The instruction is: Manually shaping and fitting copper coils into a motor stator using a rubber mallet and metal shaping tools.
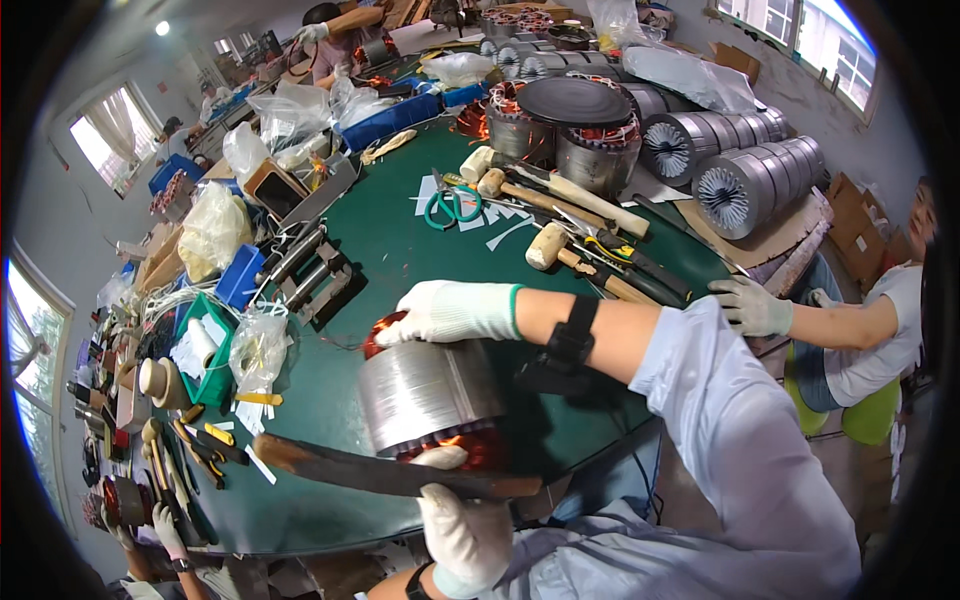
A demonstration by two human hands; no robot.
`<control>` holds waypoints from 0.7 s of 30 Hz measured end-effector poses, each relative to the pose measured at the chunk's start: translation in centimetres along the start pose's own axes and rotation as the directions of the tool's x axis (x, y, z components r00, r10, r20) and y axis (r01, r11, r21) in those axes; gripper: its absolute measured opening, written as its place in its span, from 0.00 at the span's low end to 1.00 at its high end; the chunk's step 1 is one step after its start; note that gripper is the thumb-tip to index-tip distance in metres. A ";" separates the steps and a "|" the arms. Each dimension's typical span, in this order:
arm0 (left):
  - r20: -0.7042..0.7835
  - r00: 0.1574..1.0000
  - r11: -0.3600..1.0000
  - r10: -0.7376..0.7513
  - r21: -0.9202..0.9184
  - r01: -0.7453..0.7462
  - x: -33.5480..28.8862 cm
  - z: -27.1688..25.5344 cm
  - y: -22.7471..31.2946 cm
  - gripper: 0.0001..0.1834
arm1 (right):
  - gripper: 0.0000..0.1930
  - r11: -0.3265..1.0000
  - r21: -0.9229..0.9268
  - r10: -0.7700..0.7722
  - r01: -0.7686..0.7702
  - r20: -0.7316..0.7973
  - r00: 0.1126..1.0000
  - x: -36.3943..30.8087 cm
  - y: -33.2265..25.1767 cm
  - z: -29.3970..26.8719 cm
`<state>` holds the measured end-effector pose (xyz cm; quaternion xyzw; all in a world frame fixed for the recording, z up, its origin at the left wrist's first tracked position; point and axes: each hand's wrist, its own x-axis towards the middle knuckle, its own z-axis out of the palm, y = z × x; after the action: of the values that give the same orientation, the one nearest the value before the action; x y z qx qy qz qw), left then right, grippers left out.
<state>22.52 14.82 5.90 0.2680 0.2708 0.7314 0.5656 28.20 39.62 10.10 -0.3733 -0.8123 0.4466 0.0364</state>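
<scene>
The stator [428, 392] lies on the green table [390, 240]. By its near coils [484, 448], the left hand [465, 540] clasps a wooden bat [385, 474]; over its far coils [377, 334] lies the right hand [435, 312], grip unclear. I judge coil-shaping underway; next needs steadiness.

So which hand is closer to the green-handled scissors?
Right. The right hand is at the far end of the metal cylinder, below the scissors in the picture. The left hand holds the dark bar, much farther below them.
</scene>
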 end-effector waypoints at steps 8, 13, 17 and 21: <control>0.074 0.975 0.978 -0.210 -0.004 0.211 -1.6 -2.6 -0.4 0.36 | 0.24 0.902 -0.195 0.186 -0.385 -0.628 0.755 -8.2 11.5 -11.2; 0.163 0.974 0.987 -0.159 0.062 0.151 -1.7 -3.3 -0.3 0.26 | 0.21 0.695 -0.298 0.176 -0.654 -0.812 0.556 -13.5 22.9 -9.9; 0.183 0.962 0.979 -0.204 0.059 0.197 -1.8 -5.1 1.0 0.26 | 0.13 0.769 -0.399 -0.019 -0.500 -0.796 0.606 -11.6 22.9 -9.4; 0.121 0.978 0.981 -0.170 0.115 0.156 -1.3 -6.6 1.5 0.25 | 0.11 0.695 -0.574 -0.147 -0.433 -0.703 0.696 -10.1 18.2 -9.7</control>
<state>17.16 12.61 2.14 0.3215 0.2924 0.6481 0.6254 49.72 45.87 4.95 -0.5660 -0.8055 -0.0744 0.1592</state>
